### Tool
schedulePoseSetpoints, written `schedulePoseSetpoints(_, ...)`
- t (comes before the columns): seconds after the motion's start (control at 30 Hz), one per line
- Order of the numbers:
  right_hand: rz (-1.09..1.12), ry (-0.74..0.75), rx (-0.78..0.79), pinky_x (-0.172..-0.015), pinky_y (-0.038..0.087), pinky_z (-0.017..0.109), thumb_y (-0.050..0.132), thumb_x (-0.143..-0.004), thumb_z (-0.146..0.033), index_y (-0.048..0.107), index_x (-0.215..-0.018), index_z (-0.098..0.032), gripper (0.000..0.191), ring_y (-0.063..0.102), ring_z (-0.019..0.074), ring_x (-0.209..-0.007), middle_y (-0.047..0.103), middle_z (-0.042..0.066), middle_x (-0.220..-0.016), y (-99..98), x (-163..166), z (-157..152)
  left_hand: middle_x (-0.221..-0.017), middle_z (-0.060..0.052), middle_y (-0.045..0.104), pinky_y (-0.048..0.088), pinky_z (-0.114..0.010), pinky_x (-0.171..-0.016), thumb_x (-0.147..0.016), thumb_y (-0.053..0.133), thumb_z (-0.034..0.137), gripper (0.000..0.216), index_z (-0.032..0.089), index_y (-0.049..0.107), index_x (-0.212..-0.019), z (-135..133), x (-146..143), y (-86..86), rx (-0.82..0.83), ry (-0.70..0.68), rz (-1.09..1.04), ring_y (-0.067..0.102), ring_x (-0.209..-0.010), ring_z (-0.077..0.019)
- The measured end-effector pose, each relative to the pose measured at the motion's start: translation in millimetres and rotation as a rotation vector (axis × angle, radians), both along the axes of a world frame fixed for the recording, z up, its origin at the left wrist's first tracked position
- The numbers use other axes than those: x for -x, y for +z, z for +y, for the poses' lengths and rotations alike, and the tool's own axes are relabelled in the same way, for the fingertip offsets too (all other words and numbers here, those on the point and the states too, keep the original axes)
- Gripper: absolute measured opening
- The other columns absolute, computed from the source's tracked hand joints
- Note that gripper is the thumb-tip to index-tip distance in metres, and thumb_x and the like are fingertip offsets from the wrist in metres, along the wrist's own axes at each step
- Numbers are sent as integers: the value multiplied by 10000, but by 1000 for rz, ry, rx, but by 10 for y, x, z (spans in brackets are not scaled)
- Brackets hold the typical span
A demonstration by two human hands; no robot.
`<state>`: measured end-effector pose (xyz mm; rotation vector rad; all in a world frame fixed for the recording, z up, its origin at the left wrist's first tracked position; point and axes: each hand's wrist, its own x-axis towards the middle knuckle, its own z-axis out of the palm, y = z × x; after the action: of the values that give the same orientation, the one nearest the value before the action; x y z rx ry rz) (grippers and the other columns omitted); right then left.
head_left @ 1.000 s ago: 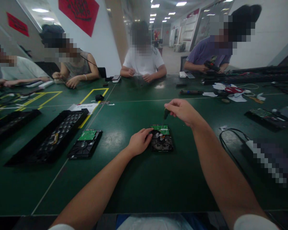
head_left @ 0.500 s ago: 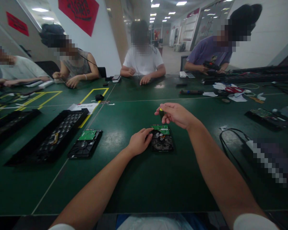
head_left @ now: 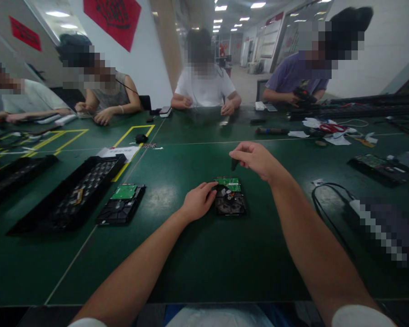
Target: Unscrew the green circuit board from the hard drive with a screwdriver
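Observation:
A hard drive [head_left: 230, 203] lies flat on the table before me, with its green circuit board [head_left: 229, 184] facing up along the far end. My left hand [head_left: 200, 200] grips the drive's left edge, thumb and fingers against its side and top. Above the far end of the board, my right hand [head_left: 252, 160] pinches the handle of a small dark screwdriver [head_left: 234, 164]. The screwdriver points down at the board; its thin shaft is faint, and I cannot tell whether the tip touches.
Another hard drive [head_left: 122, 204] lies to the left, beside a long black tray [head_left: 68, 195]. At far right are one more drive-like unit [head_left: 378, 169] and a black cable [head_left: 315, 204]. Scraps of paper [head_left: 337, 138] lie farther back. Several people sit across the green table [head_left: 191, 268].
My right hand has turned over the screwdriver, from loose, spread fingers with the yellow handle end showing to a closed pinch from above. My left hand and the drive have stayed put.

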<state>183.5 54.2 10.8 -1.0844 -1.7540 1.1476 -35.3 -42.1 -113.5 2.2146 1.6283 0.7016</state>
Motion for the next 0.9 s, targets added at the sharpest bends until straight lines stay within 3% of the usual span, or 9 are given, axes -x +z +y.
schedulePoseSetpoints(0.13,-3,-14,88,-425,289,209,739,-854,-293,592,-717,-202,221,458,80,-483,557,-26,-597,11,20,-22,-1297,-89,686,545,-424,-1043,-1075,432,386,440,262,558,-1477,0,1,2,0,5,0,686,-1166,-260)
schedulePoseSetpoints(0.23,42,59,171,-368,234,210,666,-914,-309,687,-829,-186,151,467,62,-452,689,30,-782,1,44,-23,-1293,-87,686,545,-421,-1041,-1076,430,382,438,265,557,-1478,7,1,-8,-6,7,-2,687,-1163,-256)
schedulePoseSetpoints(0.37,105,164,240,-363,318,195,621,-983,-375,743,-928,-168,246,536,59,-494,755,92,-1017,-7,64,-38,-1291,-89,689,545,-415,-1041,-1075,433,380,435,260,565,-1472,16,1,-24,-12,0,-1,685,-1167,-255)
schedulePoseSetpoints(0.63,250,286,349,-427,451,199,657,-993,-396,667,-940,-178,225,626,96,-555,776,111,-1007,-38,68,-43,-1277,-90,693,559,-407,-1012,-1074,433,375,435,255,564,-1471,4,-2,-11,-12,0,-5,704,-1109,-244)
schedulePoseSetpoints(0.9,96,166,136,-418,324,205,728,-921,-458,772,-1018,-208,272,490,73,-542,756,48,-928,-42,-8,27,-1285,-91,695,553,-414,-1027,-1073,437,374,435,267,558,-1476,19,10,-33,-11,-2,8,691,-1161,-253)
